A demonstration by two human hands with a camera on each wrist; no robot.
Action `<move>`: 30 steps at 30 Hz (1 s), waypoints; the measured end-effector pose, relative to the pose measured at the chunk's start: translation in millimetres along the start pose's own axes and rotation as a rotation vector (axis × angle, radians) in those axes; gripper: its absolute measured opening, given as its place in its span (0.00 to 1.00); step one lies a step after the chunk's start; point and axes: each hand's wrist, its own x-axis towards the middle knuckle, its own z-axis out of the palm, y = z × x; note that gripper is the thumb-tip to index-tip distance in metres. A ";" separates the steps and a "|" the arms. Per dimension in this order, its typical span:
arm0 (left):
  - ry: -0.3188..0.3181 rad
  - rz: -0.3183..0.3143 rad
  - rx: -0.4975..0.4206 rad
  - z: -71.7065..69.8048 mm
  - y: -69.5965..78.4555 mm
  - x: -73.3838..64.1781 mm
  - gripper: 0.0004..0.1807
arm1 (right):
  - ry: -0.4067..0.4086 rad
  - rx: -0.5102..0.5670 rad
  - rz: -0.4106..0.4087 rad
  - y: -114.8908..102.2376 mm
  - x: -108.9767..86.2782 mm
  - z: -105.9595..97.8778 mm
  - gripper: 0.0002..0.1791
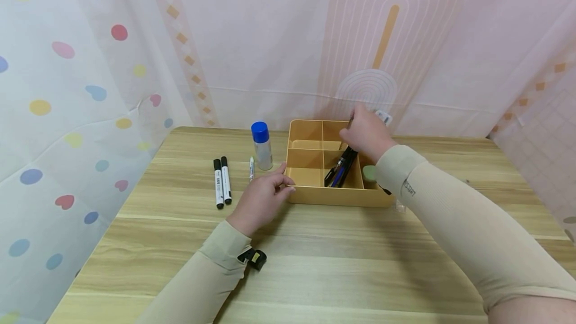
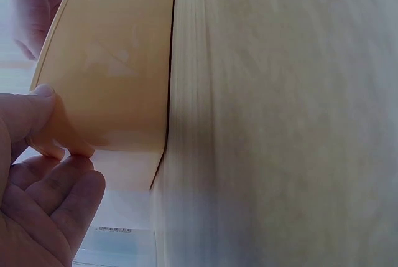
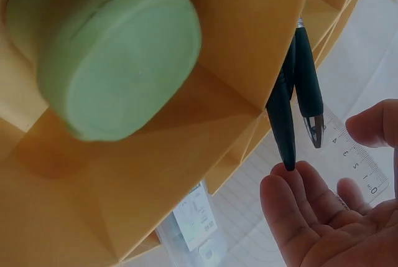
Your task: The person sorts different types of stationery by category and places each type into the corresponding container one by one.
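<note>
A yellow desk organizer (image 1: 339,196) with several compartments stands on the wooden table. My left hand (image 1: 263,194) pinches its front left corner, thumb over the rim and fingers against the side in the left wrist view. Dark pens (image 1: 344,166) lean in the front middle compartment. Over the back of the organizer, my right hand (image 1: 366,134) holds a clear ruler (image 3: 354,155), thumb and fingers at its edges near the zero end. The pen tips stand close to those fingers in the right wrist view. A green rounded object (image 3: 130,61) sits in the right compartment.
Left of the organizer stands a clear bottle with a blue cap (image 1: 262,146). Two black-and-white markers (image 1: 222,182) and a slim white pen (image 1: 251,168) lie nearby. A labelled clear package (image 3: 196,217) is behind the organizer. A patterned cloth (image 1: 265,54) hangs along the table's back.
</note>
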 end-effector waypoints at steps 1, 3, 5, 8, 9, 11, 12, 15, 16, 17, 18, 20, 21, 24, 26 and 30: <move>-0.002 -0.002 0.000 -0.1 -0.2 -0.1 0.04 | -0.009 -0.002 0.000 0.3 -0.6 0.1 0.21; -0.003 -0.005 0.000 -0.4 -0.7 -0.2 0.04 | -0.022 -0.019 -0.004 0.6 -1.7 0.0 0.19; -0.004 -0.005 -0.002 -0.5 -1.1 -0.2 0.04 | -0.029 -0.045 -0.013 0.6 -2.9 -0.5 0.16; 0.000 -0.002 0.000 -0.6 -1.2 0.0 0.04 | -0.041 -0.097 -0.033 -0.1 -5.3 -2.0 0.12; 0.001 0.000 -0.001 -0.5 -1.1 0.0 0.04 | -0.045 -0.109 -0.037 -0.3 -6.1 -2.8 0.12; 0.002 0.001 0.000 -0.3 -1.1 0.2 0.04 | -0.057 -0.122 -0.038 -0.8 -7.6 -4.2 0.11; 0.004 0.002 0.001 -0.2 -1.2 0.2 0.04 | -0.063 -0.127 -0.037 -1.1 -8.4 -4.8 0.11; 0.004 0.005 0.001 -0.1 -1.4 0.7 0.04 | -0.063 -0.131 -0.035 -0.3 -9.7 -6.1 0.10; 0.004 0.006 0.002 0.0 -1.3 0.8 0.04 | -0.059 -0.133 -0.034 0.3 -9.9 -6.2 0.10; 0.005 0.007 0.002 0.1 -1.2 0.9 0.04 | -0.053 -0.139 -0.034 1.0 -9.8 -5.9 0.10; 0.004 0.007 0.003 0.2 -1.1 0.9 0.04 | -0.051 -0.149 -0.035 1.9 -9.6 -5.6 0.10; 0.004 0.008 0.005 0.3 -0.9 0.9 0.04 | -0.045 -0.181 -0.042 3.9 -8.8 -4.2 0.10; 0.004 0.007 0.007 0.4 -0.8 0.8 0.04 | -0.047 -0.196 -0.047 4.8 -8.5 -3.5 0.10; 0.004 0.005 0.007 0.8 -0.7 0.8 0.04 | -0.056 -0.232 -0.055 7.2 -7.3 -1.5 0.11; 0.004 0.006 0.006 1.0 -0.6 0.9 0.04 | -0.058 -0.237 -0.057 8.1 -6.9 -1.2 0.11; 0.005 0.007 -0.001 1.3 -0.7 0.9 0.03 | -0.076 -0.240 -0.047 7.0 -7.0 -1.9 0.12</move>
